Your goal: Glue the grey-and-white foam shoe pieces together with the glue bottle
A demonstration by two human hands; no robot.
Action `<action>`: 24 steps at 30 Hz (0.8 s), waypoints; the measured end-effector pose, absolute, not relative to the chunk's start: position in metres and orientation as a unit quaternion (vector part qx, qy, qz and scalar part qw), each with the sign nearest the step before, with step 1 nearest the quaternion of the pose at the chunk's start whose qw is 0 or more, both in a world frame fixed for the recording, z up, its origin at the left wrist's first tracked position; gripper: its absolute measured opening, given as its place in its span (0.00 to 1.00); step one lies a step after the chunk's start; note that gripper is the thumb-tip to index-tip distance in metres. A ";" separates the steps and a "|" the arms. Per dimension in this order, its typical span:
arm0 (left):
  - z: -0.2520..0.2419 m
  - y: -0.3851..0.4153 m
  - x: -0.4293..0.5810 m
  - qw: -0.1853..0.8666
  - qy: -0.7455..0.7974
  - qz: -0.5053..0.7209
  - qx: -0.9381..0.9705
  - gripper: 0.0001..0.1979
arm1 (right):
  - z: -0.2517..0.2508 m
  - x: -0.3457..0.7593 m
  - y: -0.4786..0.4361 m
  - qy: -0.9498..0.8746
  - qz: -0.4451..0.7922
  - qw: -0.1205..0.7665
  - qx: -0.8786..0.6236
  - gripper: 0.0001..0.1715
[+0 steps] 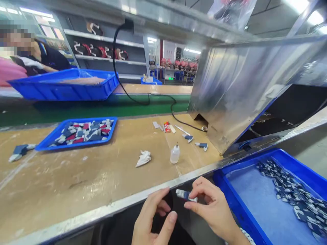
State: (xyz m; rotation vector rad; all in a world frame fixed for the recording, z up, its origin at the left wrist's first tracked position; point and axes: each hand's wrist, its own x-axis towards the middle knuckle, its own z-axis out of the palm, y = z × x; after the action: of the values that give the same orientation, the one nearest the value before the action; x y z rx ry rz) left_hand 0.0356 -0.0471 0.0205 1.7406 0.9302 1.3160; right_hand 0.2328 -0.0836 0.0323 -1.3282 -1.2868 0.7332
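The right hand (pixel 213 212) holds one small flat piece of navy and white material (pixel 186 195) between the thumb and fingers, so its grip is narrow and closed on the right end of the piece. The long axis of this piece lies nearly level across the view, and its free end points toward the left hand (pixel 153 217), whose grip stands open and curved, just beside the piece and seemingly not touching it. The right hand is the nearer one. On the light brown table (pixel 76 180) lie two similar navy and white pieces (pixel 187 137), one clear plastic squeeze bottle (pixel 175 154) and one crumpled white cloth (pixel 143 158). One shallow blue plastic tray (pixel 88 119) carries many pieces, and one deep blue plastic bin (pixel 278 154) beside the table holds even more, too many to count.
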 end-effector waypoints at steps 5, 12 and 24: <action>0.039 -0.068 0.022 0.497 0.339 0.502 0.621 0.13 | 0.055 0.190 -0.105 -0.544 0.407 0.596 -0.428 0.12; 0.043 -0.077 0.017 0.596 0.335 0.512 0.520 0.20 | 0.051 0.175 -0.105 -0.462 0.518 0.604 -0.392 0.16; 0.045 -0.080 0.017 0.554 0.344 0.529 0.544 0.19 | 0.038 0.163 -0.106 -0.472 0.503 0.603 -0.400 0.12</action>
State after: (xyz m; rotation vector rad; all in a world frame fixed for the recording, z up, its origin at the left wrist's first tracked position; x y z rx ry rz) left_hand 0.0170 -0.0803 0.0448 1.2860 0.8119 1.2493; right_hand 0.1634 -0.1062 0.0378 -0.9261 -1.0939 1.1639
